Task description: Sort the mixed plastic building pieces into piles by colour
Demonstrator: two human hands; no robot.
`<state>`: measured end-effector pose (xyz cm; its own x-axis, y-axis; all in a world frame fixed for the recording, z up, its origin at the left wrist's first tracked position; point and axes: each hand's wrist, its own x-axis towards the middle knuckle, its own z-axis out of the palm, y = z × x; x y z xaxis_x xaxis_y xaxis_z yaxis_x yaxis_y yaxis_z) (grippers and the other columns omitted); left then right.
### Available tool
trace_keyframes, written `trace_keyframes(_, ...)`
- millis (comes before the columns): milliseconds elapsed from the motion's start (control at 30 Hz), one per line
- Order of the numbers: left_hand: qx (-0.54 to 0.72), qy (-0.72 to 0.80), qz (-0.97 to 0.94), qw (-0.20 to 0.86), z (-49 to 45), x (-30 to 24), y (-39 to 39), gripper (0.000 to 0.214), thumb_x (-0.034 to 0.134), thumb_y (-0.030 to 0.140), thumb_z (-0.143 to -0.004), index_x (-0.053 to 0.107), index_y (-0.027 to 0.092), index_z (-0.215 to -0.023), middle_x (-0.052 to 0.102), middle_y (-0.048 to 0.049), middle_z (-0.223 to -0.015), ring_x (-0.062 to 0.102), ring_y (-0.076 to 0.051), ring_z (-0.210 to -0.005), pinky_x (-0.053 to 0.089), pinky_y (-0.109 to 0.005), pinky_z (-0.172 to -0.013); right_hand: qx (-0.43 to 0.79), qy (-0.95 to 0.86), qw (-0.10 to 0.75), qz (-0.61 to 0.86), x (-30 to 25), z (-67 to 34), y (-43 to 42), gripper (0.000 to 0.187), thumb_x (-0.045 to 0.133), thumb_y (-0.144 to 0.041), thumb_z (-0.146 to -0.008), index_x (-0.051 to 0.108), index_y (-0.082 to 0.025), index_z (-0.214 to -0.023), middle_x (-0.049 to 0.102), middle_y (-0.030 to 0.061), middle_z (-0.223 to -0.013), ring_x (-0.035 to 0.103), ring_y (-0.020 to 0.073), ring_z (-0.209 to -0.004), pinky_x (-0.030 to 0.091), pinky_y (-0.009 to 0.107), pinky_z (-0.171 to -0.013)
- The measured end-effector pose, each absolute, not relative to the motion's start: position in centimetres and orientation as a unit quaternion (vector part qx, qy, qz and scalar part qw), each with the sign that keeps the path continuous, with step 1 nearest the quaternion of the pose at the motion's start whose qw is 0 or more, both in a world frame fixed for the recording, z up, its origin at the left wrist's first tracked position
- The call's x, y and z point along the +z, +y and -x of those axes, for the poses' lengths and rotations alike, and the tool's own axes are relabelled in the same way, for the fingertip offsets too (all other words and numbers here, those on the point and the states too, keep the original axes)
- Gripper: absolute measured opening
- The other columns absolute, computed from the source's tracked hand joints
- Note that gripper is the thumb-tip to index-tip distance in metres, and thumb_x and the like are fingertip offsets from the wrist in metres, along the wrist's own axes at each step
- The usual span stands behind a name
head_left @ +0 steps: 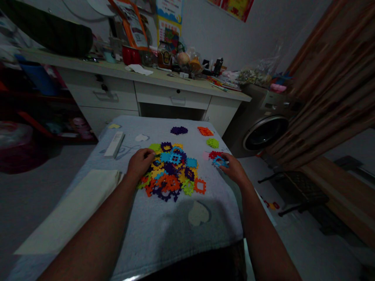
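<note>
A pile of flat plastic interlocking pieces [172, 171] in purple, orange, yellow, blue and green lies in the middle of a grey towel-covered table [164, 230]. My left hand [140, 163] rests on the pile's left edge, fingers curled onto the pieces. Over at the pile's right side, my right hand [233, 168] pinches a blue piece [219, 162] beside a red piece [215, 154]. Separate small stacks sit farther back: purple [179, 130], orange [205, 131] and green [212, 143].
A white box [114, 144] and a folded cream cloth [73, 210] lie on the table's left side. Behind stands a cluttered desk with drawers [146, 91]. At the right are a washing machine [263, 130], brown curtain [331, 89] and a chair [301, 191].
</note>
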<state>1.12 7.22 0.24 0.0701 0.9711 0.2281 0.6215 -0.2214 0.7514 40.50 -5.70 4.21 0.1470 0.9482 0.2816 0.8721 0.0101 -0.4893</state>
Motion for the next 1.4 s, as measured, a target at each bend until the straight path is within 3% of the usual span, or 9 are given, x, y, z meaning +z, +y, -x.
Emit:
trace_keyframes(433, 0.366, 0.578, -0.689, 0.239, -1.0, -0.1, 7.3, 0.040, 0.049, 0.052, -0.077, 0.068, 0.020, -0.091, 0.069, -0.0068, -0.095, 0.064, -0.024, -0.088, 0.047, -0.033, -0.077, 0.029, -0.575, 0.324, 0.751, 1.5, -44.5, -9.3, 0.046, 0.065, -0.038, -0.074, 0.062, -0.020, -0.116, 0.067, 0.0124, -0.118, 0.064, 0.0264, -0.097, 0.051, 0.046, -0.091)
trace_keyframes(1033, 0.360, 0.576, -0.694, 0.239, -0.9, -0.2, 7.3, 0.040, 0.049, 0.053, -0.079, 0.068, 0.021, -0.093, 0.070, -0.0068, -0.095, 0.064, -0.024, -0.091, 0.048, -0.032, -0.076, 0.023, -0.556, 0.327, 0.763, 0.7, -43.3, -9.7, 0.058, 0.061, -0.036, -0.072, 0.058, -0.015, -0.126, 0.063, 0.0162, -0.117, 0.063, 0.0273, -0.098, 0.052, 0.045, -0.090)
trace_keyframes(1233, 0.355, 0.577, -0.699, 0.230, -0.9, -0.1, 7.3, 0.041, 0.048, 0.053, -0.080, 0.068, 0.020, -0.094, 0.070, -0.0076, -0.096, 0.064, -0.024, -0.091, 0.048, -0.032, -0.078, -0.023, -0.556, 0.295, 0.777, 0.0, -43.1, -9.5, 0.062, 0.062, -0.044, -0.076, 0.056, -0.012, -0.129, 0.061, 0.0199, -0.122, 0.058, 0.0319, -0.112, 0.044, 0.051, -0.101)
trace_keyframes(1400, 0.356, 0.576, -0.701, 0.224, -0.8, -0.2, 7.4, 0.040, 0.048, 0.051, -0.080, 0.069, 0.019, -0.093, 0.069, -0.0070, -0.095, 0.064, -0.024, -0.089, 0.048, -0.033, -0.078, -0.028, -0.566, 0.263, 0.781, -0.7, -42.9, -9.2, 0.059, 0.062, -0.042, -0.077, 0.056, -0.013, -0.129, 0.063, 0.0180, -0.124, 0.057, 0.0315, -0.115, 0.038, 0.052, -0.106)
